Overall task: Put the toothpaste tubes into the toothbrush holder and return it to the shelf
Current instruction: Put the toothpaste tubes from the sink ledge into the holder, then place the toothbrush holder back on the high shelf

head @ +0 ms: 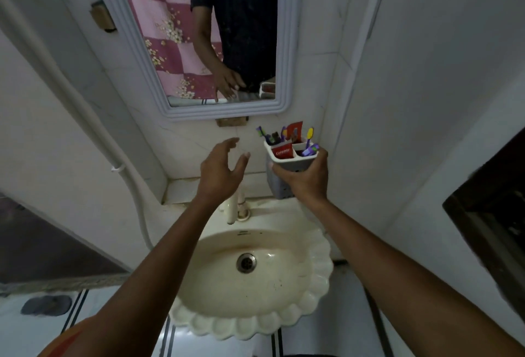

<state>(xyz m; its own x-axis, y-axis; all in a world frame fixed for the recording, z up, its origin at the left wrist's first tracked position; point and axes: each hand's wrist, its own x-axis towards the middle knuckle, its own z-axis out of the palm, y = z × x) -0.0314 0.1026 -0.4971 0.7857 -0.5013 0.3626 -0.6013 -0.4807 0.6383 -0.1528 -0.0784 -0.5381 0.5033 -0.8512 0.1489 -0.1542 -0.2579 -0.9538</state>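
Observation:
My right hand [305, 177] grips a white and grey toothbrush holder [289, 159] from below and holds it up near the wall, above the back right of the sink. Inside it stand two red toothpaste tubes, one lying low at the front [282, 152] and one upright behind [295, 130], along with several toothbrushes [309, 136]. My left hand [223, 169] hovers to the left of the holder with fingers spread, holding nothing. The tiled ledge [181, 190] behind the sink lies below my left hand.
A cream scalloped sink [306, 308] with a tap [232, 209] sits below my arms. A grey-framed mirror [284, 106] hangs above. A white pipe [133, 183] runs down the left wall. A dark frame [488, 214] juts in at the right.

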